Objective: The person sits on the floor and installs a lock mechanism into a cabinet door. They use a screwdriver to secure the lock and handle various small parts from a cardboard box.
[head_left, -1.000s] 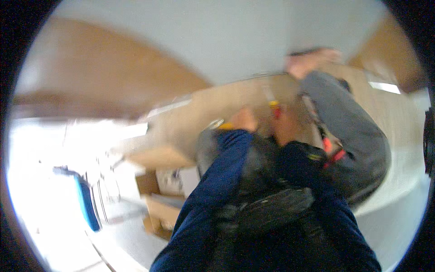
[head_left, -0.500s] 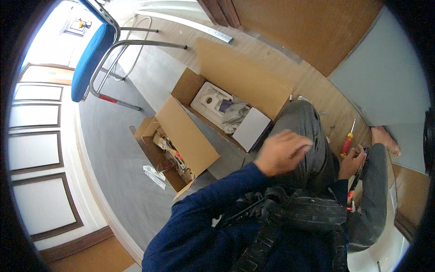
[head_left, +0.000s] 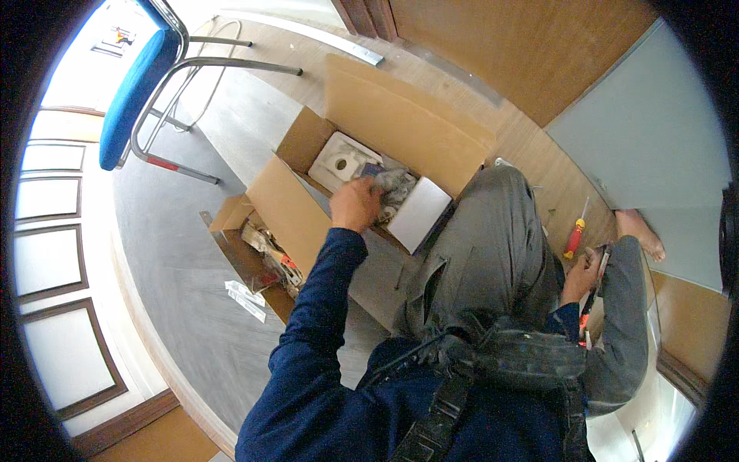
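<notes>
My left hand [head_left: 356,204] reaches down into an open cardboard box [head_left: 408,115]. Its fingers, bent and partly hidden, are at a crumpled clear plastic bag [head_left: 396,187]; whether they grip it does not show. In that box lie a white moulded tray [head_left: 336,160] with a round hole and a plain white carton [head_left: 420,215]. By my bent right leg, my right hand [head_left: 583,275] is closed round a slim dark tool [head_left: 597,283] with red parts, mostly covered by hand and leg. Near that hand a red and yellow screwdriver [head_left: 574,239] rests on the floor.
A second cardboard box [head_left: 286,208] of mixed parts stands left of the first. White strips [head_left: 245,299] lie beside it on the grey floor. A blue chair [head_left: 138,96] with metal legs stands far left. A long metal strip [head_left: 308,32] lies beyond. A bare foot [head_left: 640,234] shows at right.
My left hand has moved left and away from above my leg, down into the cardboard box at the plastic bag. My right hand stays by the leg. The whole view has shifted slightly.
</notes>
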